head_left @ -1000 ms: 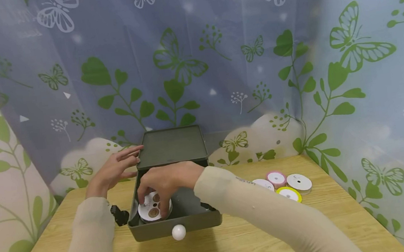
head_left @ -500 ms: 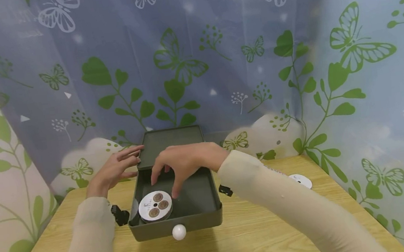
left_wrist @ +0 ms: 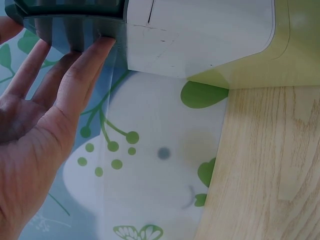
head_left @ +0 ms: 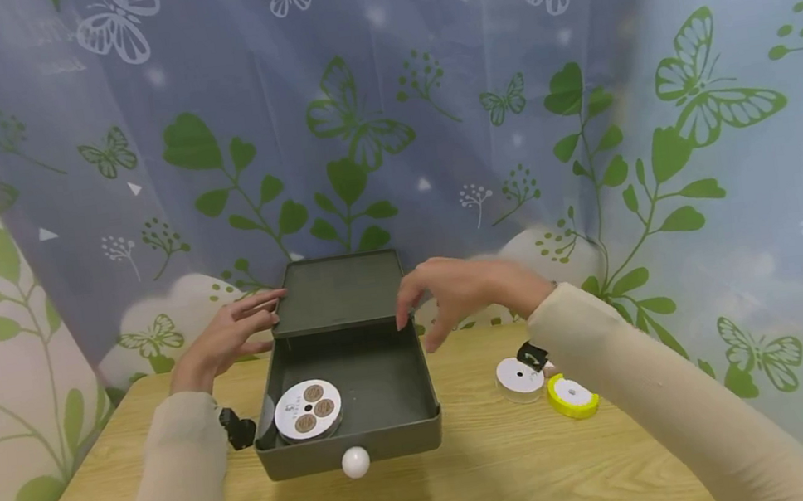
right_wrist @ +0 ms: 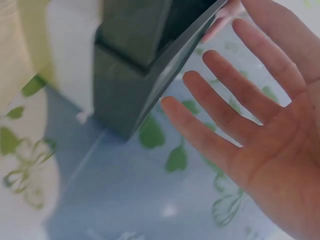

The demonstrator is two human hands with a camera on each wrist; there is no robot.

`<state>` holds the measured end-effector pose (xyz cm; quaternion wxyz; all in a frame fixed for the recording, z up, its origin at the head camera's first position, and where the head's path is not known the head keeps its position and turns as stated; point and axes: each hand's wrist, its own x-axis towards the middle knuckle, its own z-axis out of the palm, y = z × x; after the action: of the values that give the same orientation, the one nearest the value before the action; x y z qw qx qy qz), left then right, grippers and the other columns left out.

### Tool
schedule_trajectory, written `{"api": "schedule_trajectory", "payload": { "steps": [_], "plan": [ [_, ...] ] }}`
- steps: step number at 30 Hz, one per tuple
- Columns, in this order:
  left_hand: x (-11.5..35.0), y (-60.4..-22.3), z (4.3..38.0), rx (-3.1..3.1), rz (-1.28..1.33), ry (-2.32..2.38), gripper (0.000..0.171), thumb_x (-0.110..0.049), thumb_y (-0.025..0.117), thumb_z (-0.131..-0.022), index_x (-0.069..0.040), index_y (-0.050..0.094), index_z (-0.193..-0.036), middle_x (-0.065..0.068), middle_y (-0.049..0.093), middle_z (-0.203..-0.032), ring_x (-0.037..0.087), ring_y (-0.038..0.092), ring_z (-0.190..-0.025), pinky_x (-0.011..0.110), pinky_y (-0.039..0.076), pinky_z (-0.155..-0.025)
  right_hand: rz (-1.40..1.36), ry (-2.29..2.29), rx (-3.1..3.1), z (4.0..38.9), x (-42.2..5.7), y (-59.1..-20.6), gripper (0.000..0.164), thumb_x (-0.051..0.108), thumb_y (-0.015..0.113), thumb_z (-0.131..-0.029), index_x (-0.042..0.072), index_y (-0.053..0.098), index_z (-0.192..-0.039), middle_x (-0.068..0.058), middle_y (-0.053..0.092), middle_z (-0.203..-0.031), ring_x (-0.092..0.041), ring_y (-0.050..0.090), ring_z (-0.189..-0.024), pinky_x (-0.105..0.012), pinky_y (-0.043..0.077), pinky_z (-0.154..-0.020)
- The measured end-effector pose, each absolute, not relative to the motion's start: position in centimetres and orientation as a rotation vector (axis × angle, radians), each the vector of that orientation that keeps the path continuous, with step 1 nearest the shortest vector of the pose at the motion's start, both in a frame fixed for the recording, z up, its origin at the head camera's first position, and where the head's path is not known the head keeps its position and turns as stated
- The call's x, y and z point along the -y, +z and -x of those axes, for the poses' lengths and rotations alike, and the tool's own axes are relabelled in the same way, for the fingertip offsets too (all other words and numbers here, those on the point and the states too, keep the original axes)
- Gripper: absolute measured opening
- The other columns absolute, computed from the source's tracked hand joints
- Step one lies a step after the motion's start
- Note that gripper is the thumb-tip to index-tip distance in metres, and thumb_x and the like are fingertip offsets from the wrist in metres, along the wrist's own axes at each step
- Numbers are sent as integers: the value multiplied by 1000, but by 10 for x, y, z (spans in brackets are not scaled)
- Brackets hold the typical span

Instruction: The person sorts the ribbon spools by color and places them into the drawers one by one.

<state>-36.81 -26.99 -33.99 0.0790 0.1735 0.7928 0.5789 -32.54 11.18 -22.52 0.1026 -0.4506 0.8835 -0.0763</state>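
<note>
Dark grey-green, the drawer unit [head_left: 343, 291] stands on the wooden tabletop [head_left: 535, 476], its drawer [head_left: 395, 442] pulled out and a white-faced spool [head_left: 308, 410] lying flat in the near left corner. The left grip [head_left: 231, 334] rests straight fingers against the unit's left side, probably steadying it, holding nothing. The right grip [head_left: 459, 287] is empty, fingers loosely apart, beside the unit's right front corner; contact cannot be told. I judge this a pause between handling spools: reaching the white spool [head_left: 519, 376] or the yellow-edged spool [head_left: 572, 395] calls for lowering the right grip further right and pinching a rim.
</note>
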Motion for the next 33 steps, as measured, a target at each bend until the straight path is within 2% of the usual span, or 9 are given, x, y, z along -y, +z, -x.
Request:
{"api": "schedule_trajectory", "payload": {
  "steps": [5, 11, 15, 21, 25, 28, 33],
  "plan": [
    [270, -339, 368, -2371, -527, 1731, 63, -26, 53, -108, -8, 28, -164, 20, 19, -171, 41, 28, -153, 37, 54, -104, 1273, -188, -2681, 330, -147, -237, 39, 28, 90, -81, 22, 77, -117, 0, 69, -133, -27, 63, -124, -46, 53, -107],
    [270, -338, 368, -2385, -523, 1730, 63, -26, 53, -108, -8, 29, -163, 22, 21, -170, 40, 30, -150, 38, 54, -104, 1201, -178, -2698, 344, -182, -268, 45, 25, 90, -81, 15, 76, -122, -8, 68, -134, -32, 63, -125, -49, 53, -108],
    [271, -339, 368, -2380, -524, 1738, 63, -25, 53, -108, -8, 29, -163, 22, 21, -170, 39, 31, -150, 33, 55, -100, 1157, -185, -2712, 352, -199, -292, 47, 26, 90, -80, 17, 75, -123, -9, 68, -135, -33, 64, -121, -50, 55, -104],
    [271, -340, 368, -2373, -519, 1750, 63, -25, 54, -108, -8, 29, -163, 21, 21, -170, 39, 32, -149, 27, 56, -95, 1112, -226, -2723, 362, -214, -325, 47, 21, 90, -79, 16, 76, -123, -14, 65, -138, -37, 60, -126, -53, 52, -107],
    [270, -340, 367, -2375, -518, 1744, 63, -26, 54, -108, -8, 29, -163, 21, 20, -171, 40, 31, -150, 30, 55, -98, 1057, -273, -2717, 366, -220, -347, 50, 19, 90, -79, 15, 75, -126, -16, 63, -139, -37, 60, -122, -54, 53, -104],
    [270, -340, 367, -2374, -517, 1740, 63, -26, 54, -108, -9, 29, -163, 21, 19, -171, 41, 30, -151, 33, 55, -100, 995, -301, -2700, 369, -225, -361, 53, 16, 89, -79, 14, 73, -130, -18, 60, -143, -40, 57, -129, -56, 51, -107],
    [270, -340, 368, -2376, -511, 1741, 62, -26, 53, -108, -9, 29, -163, 21, 20, -171, 41, 30, -151, 34, 54, -101, 957, -295, -2707, 371, -233, -382, 57, 12, 89, -79, 11, 71, -133, -17, 60, -141, -40, 54, -133, -55, 50, -109]
  ]
}}
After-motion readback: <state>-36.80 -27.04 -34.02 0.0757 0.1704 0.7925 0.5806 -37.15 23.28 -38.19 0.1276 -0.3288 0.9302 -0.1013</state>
